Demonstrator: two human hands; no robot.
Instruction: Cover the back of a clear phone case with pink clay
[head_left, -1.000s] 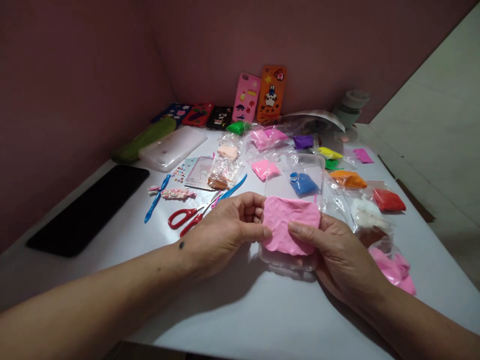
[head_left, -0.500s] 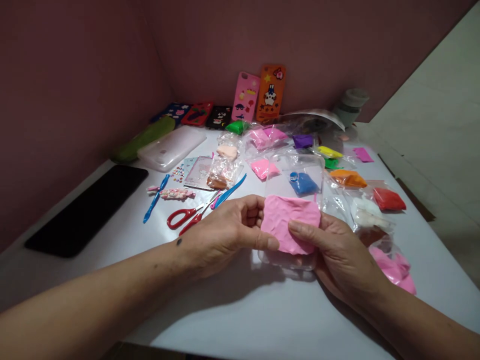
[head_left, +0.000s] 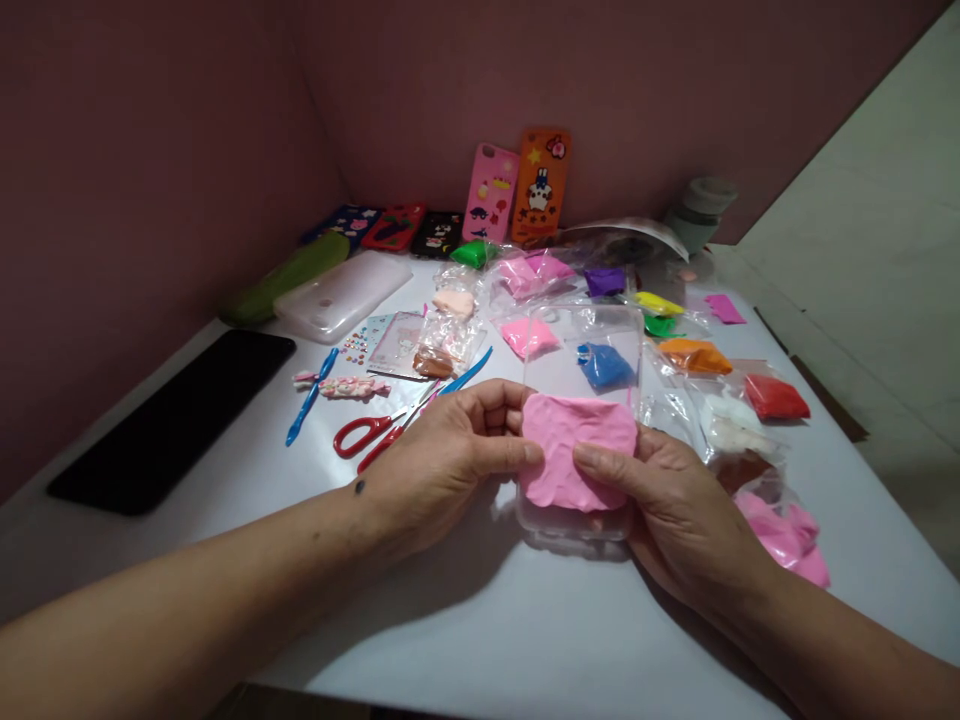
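Observation:
A flat, uneven sheet of pink clay (head_left: 562, 470) lies on the middle of a clear phone case (head_left: 577, 522), held above the white table. My left hand (head_left: 472, 450) grips the left edge, its thumb on the clay's left side and its fingers curled behind. From the right, my right hand (head_left: 675, 490) holds the case, thumb pressed on the clay and fingers mostly hidden underneath. Through the clear upper part of the case a blue clay packet (head_left: 606, 366) shows.
Red-handled scissors (head_left: 362, 437), a blue tool (head_left: 311, 400) and a black phone (head_left: 176, 420) lie left on the table (head_left: 420, 630). Clay packets, including red (head_left: 776, 397) and orange (head_left: 694, 355), spread right. Decorated cases, one orange (head_left: 543, 185), stand behind.
My left thumb has shifted slightly left and up on the clay. The clay's lower left edge shows more, and the case has moved slightly left.

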